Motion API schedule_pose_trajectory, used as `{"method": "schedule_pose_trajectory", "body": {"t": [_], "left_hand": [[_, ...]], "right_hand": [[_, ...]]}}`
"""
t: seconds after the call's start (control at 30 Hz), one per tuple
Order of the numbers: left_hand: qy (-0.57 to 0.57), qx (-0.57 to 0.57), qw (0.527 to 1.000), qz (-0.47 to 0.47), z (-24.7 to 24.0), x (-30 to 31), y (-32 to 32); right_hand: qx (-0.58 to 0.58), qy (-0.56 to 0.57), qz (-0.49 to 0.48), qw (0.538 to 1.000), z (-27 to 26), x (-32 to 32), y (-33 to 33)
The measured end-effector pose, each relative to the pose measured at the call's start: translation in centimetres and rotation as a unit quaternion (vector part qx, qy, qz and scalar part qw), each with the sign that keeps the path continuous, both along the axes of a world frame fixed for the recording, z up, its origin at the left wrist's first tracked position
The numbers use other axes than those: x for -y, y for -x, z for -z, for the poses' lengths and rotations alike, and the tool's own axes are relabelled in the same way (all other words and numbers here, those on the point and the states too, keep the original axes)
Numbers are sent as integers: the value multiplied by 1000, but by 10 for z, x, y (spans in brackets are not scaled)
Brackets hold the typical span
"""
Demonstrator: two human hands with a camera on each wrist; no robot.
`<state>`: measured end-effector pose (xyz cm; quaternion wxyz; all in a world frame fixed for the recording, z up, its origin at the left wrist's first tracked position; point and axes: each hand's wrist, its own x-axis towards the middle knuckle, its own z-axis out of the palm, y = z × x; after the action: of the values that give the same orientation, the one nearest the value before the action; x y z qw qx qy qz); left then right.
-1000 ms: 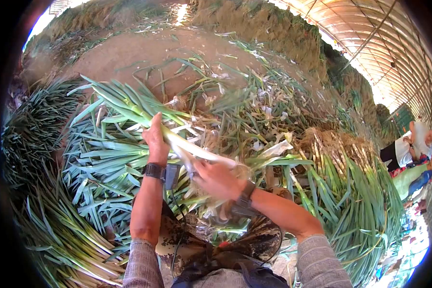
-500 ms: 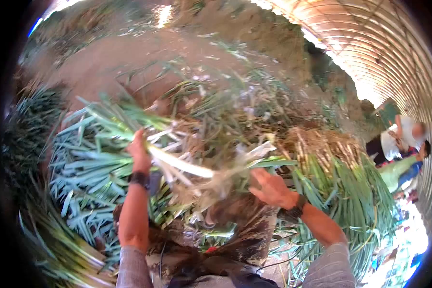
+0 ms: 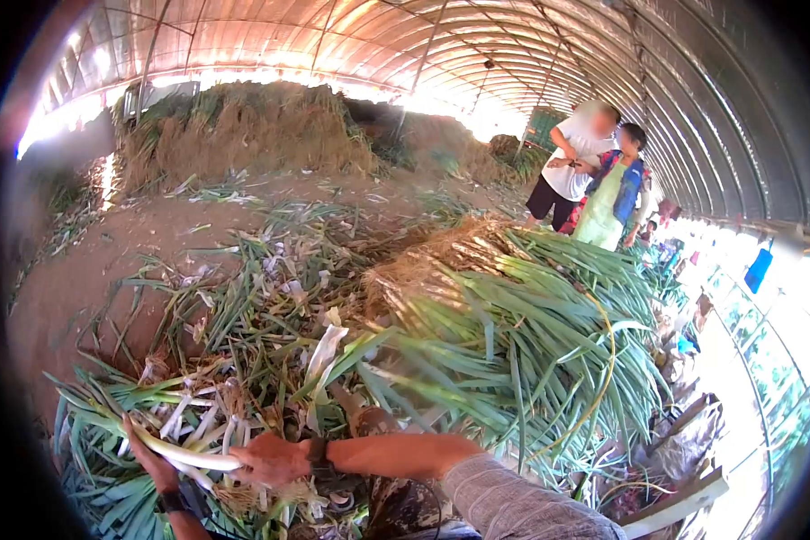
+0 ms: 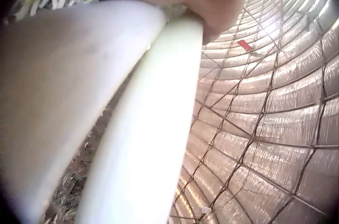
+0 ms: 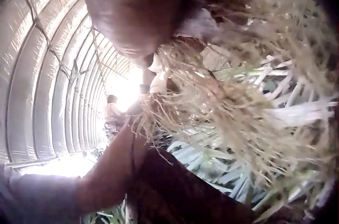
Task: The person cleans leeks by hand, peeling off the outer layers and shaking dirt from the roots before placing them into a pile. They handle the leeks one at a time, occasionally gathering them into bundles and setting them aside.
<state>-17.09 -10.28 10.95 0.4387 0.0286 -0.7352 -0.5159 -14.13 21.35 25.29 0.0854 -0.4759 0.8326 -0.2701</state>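
Observation:
Long green onions (image 3: 193,457) with thick white stems and green tops lie across both hands at the lower left of the head view. My left hand (image 3: 153,463) grips them where white turns to green. Two white stems (image 4: 143,129) come out from under that hand in the left wrist view. At the root end, my right hand (image 3: 274,459) holds the stem ends with curled fingers. Stringy pale roots (image 5: 212,97) hang close by the right hand in its wrist view. Beneath the hands lies a heap of green onions (image 3: 108,490).
A big stack of green onions (image 3: 531,333), roots toward the far left, lies to the right. Peeled leaves and scraps (image 3: 270,288) litter the soil floor (image 3: 90,270) ahead. Two people (image 3: 594,162) stand beyond the stack, under an arched tunnel roof (image 3: 477,54).
The head view has swung up and right. Half a second ago the right hand was apart from the onions, fingers spread; now it is back at their root end. The left hand keeps its grip.

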Motion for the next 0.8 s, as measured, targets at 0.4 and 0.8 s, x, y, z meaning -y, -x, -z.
{"method": "schedule_pose_trajectory", "body": {"t": [0.4, 0.8], "left_hand": [[-441, 59, 891, 93, -59, -69, -16], [-392, 135, 893, -176, -12, -6, 23]], "right_hand": [[89, 61, -6, 994, -5, 31, -10], [97, 111, -381, 913, -29, -50, -90]]}}
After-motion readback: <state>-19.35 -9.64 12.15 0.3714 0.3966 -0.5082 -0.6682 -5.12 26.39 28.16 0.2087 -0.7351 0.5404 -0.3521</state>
